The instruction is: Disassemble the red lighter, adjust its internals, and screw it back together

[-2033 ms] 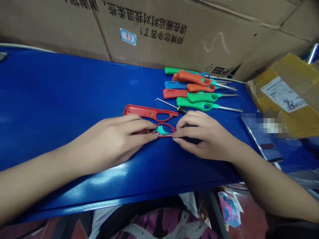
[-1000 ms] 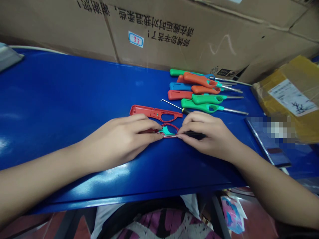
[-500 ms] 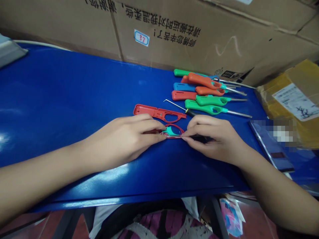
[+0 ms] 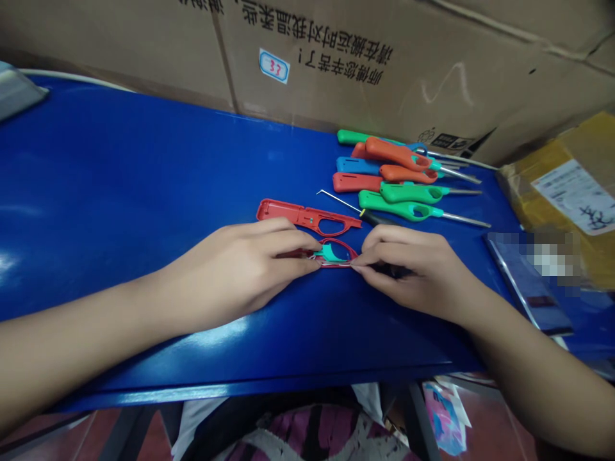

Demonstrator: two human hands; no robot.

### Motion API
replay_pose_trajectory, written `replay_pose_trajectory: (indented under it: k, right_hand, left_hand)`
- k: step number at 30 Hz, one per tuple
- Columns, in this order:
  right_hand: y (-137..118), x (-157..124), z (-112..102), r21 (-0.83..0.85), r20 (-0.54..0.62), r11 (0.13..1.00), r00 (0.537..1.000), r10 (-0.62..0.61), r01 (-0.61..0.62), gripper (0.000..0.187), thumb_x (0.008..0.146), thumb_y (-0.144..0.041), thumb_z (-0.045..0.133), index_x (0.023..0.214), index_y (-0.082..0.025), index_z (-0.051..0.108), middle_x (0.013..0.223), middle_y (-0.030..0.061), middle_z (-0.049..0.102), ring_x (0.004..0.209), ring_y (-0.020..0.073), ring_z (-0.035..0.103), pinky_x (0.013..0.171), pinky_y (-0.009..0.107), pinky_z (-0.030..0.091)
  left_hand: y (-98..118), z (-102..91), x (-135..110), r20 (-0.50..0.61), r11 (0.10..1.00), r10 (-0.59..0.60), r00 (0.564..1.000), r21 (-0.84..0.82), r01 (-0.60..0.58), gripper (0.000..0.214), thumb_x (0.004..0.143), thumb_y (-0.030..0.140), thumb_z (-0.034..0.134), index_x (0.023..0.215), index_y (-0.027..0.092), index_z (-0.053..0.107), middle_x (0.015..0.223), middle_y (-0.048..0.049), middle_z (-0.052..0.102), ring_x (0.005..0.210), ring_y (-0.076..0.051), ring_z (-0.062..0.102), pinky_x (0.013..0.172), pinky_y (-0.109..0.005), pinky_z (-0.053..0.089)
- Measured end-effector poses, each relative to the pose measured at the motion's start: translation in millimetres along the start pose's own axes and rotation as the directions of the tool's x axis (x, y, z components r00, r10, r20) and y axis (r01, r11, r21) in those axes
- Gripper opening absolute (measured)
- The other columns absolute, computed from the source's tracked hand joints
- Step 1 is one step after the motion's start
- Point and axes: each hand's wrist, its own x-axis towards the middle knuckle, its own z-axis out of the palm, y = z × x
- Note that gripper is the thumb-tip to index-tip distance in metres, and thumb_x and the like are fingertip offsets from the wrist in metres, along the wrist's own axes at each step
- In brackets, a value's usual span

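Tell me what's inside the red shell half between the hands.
Inside the red shell half, a turquoise piece and a thin pale strand show; the left hand covers most of the rest, hiding what's there.

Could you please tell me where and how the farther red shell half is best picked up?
I'd pinch the farther red shell half across the long edges of its broad left end, coming from the far side. That end is uncovered and looks sturdier than the right, where thin walls ring an opening; the left hand crowds the near edge.
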Motion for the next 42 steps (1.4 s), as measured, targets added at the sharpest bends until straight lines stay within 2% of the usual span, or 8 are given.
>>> replay_pose_trajectory:
  k: [5, 11, 29, 35, 42]
  right_hand:
    - [0.6, 1.4, 1.3, -0.024, 0.026, 0.999, 0.999, 0.023, -0.023, 0.012, 0.093, -0.013, 0.064, 0.095, -0.021, 0.074, 0.091, 0.0017, 0.068, 0.081, 0.0124, 0.063, 0.069, 0.025, 0.047]
    - [1.2, 0.3, 2.2, -0.003, -0.030, 1.000, 0.999, 0.024, -0.024, 0.011, 0.091, -0.011, 0.066, 0.091, -0.020, 0.072, 0.088, 0.0008, 0.065, 0.075, 0.0099, 0.060, 0.065, 0.023, 0.046]
    - [3.1, 1.3, 4.9, -0.024, -0.069, 1.000, 0.998, -0.007, 0.006, 0.011, 0.093, -0.012, 0.066, 0.091, -0.020, 0.073, 0.086, 0.0019, 0.067, 0.076, 0.0106, 0.064, 0.067, 0.023, 0.050]
    - [0.4, 3.1, 4.3, -0.012, -0.055, 0.999, 0.997, 0.050, -0.050, 0.013, 0.090, -0.010, 0.068, 0.092, -0.021, 0.074, 0.086, 0.0009, 0.068, 0.075, 0.0110, 0.065, 0.065, 0.024, 0.049]
    - [-0.5, 4.0, 4.4, -0.009, -0.084, 0.999, 0.996, 0.043, -0.044, 0.014, 0.090, -0.010, 0.066, 0.091, -0.022, 0.074, 0.084, 0.0012, 0.068, 0.071, 0.0114, 0.063, 0.061, 0.024, 0.049]
  left_hand:
    - [0.3, -0.8, -0.5, -0.002, 1.000, 0.002, 1.000, 0.002, -0.002, 0.029, 0.101, 0.014, 0.052, 0.123, 0.016, 0.070, 0.123, -0.0085, 0.073, 0.114, -0.026, 0.067, 0.093, -0.039, 0.061]
    - [0.0, -0.3, -0.5, -0.008, 1.000, -0.009, 1.000, -0.016, 0.009, 0.029, 0.102, 0.015, 0.051, 0.124, 0.016, 0.070, 0.123, -0.0078, 0.073, 0.113, -0.026, 0.068, 0.092, -0.041, 0.061]
    - [-0.3, 0.9, -0.3, -0.016, 0.998, -0.039, 0.999, -0.040, 0.038, 0.028, 0.103, 0.018, 0.049, 0.121, 0.018, 0.071, 0.122, -0.0095, 0.073, 0.114, -0.024, 0.069, 0.097, -0.038, 0.058]
    - [-0.9, 1.5, -0.1, -0.025, 0.998, -0.040, 0.999, -0.050, 0.039, 0.027, 0.102, 0.017, 0.051, 0.119, 0.018, 0.072, 0.123, -0.0091, 0.073, 0.113, -0.024, 0.068, 0.097, -0.038, 0.058]
    - [0.2, 1.2, 0.5, -0.019, 0.997, -0.059, 0.998, -0.049, 0.058, 0.028, 0.103, 0.019, 0.050, 0.118, 0.018, 0.073, 0.123, -0.0098, 0.073, 0.112, -0.024, 0.069, 0.095, -0.038, 0.059]
